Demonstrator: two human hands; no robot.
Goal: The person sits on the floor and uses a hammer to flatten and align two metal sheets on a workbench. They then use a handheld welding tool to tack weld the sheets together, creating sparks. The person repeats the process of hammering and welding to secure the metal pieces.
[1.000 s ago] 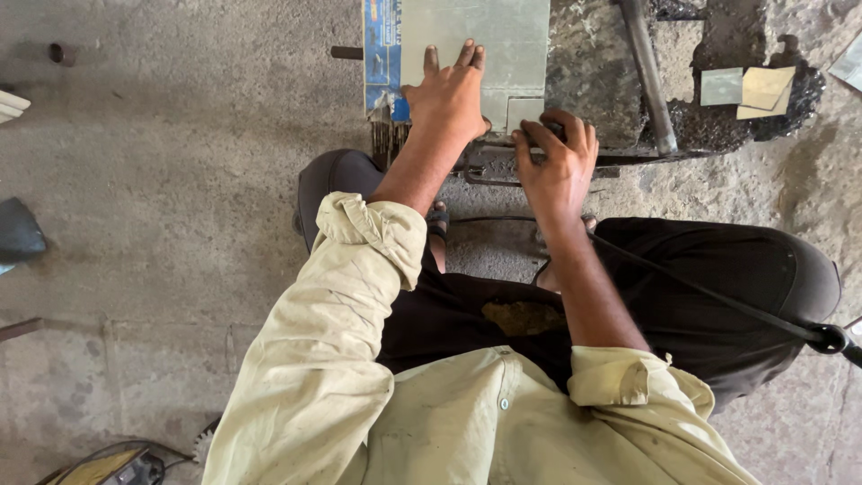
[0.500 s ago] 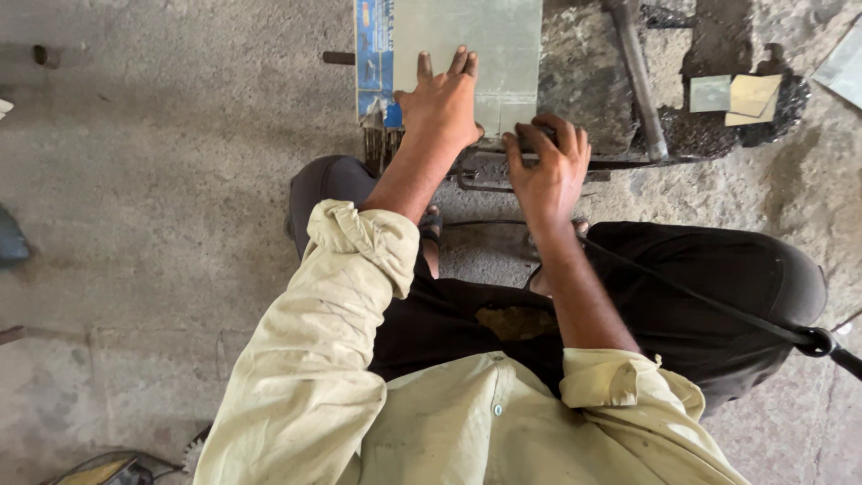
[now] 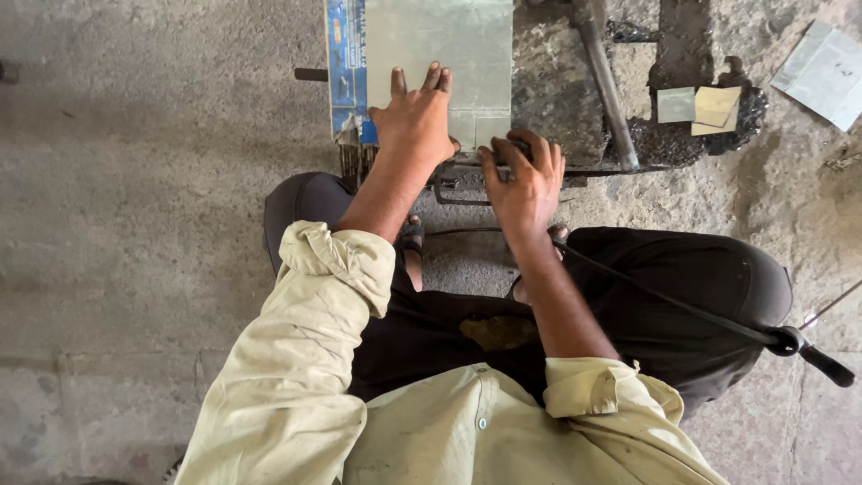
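I squat on a concrete floor over a grey metal sheet that lies on a low dark stand. My left hand presses flat on the sheet's near part, fingers spread and pointing away from me. My right hand is curled at the sheet's near right corner, gripping a dark metal part of the stand; what lies under its fingers is hidden. A blue printed strip runs along the sheet's left edge.
A grey metal bar slants beside the sheet on the right. Small cut metal pieces lie on a dark patch, and a larger sheet piece lies at the top right. A thin black rod with a handle crosses my right knee.
The view has shifted slightly. My left hand stays flat on the sheet and my right hand stays curled at the near edge; neither has let go.
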